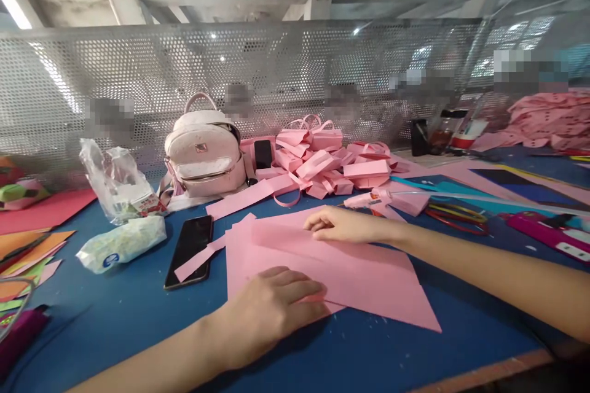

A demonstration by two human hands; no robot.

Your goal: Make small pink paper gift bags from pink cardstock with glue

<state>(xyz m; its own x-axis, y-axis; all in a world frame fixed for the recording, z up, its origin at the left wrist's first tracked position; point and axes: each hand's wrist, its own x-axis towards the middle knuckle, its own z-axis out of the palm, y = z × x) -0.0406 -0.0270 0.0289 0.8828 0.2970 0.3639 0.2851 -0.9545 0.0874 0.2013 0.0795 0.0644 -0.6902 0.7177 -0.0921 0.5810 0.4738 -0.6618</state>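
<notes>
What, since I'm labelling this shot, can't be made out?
Head view:
Palm of the left hand: hidden by its back.
Grip of the right hand, if any: hidden by the hand itself.
Number of pink sheets: hidden by overlap.
Magenta item: cut off by the right edge.

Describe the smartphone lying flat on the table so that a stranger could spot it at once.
On the blue table, find the pale pink backpack. In front of it, between the soft white packet and the pink sheets, lies the smartphone. Unlike those neighbours, it is a dark slab, with a narrow pink strip across its near half.
</notes>
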